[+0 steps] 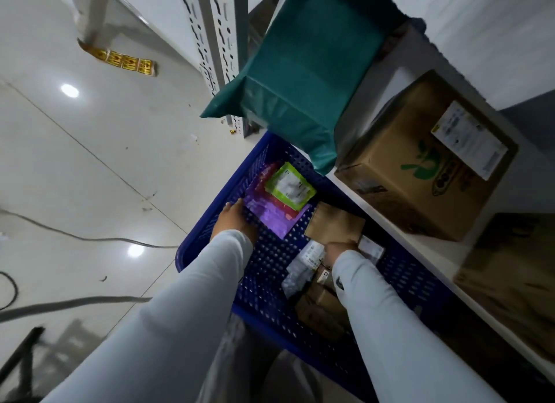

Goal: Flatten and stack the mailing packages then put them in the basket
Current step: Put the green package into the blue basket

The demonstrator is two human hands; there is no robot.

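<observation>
A blue perforated basket (264, 282) stands on the floor beside a shelf. Inside it lie a purple mailer (270, 216) with a green-edged labelled packet (289, 186) on top, a brown paper package (336, 222), white plastic mailers (303, 264) and more brown packages (321, 309). My left hand (232, 222) reaches into the basket and touches the near edge of the purple mailer. My right hand (341, 251) grips the near edge of the brown paper package. A large green mailing bag (303, 72) hangs off the shelf above the basket.
A white shelf (420, 243) runs along the right with a cardboard box (426, 162) on it and another box (510, 282) nearer me. A perforated metal upright (216, 36) stands behind. Cables (90, 240) lie on the glossy floor at left.
</observation>
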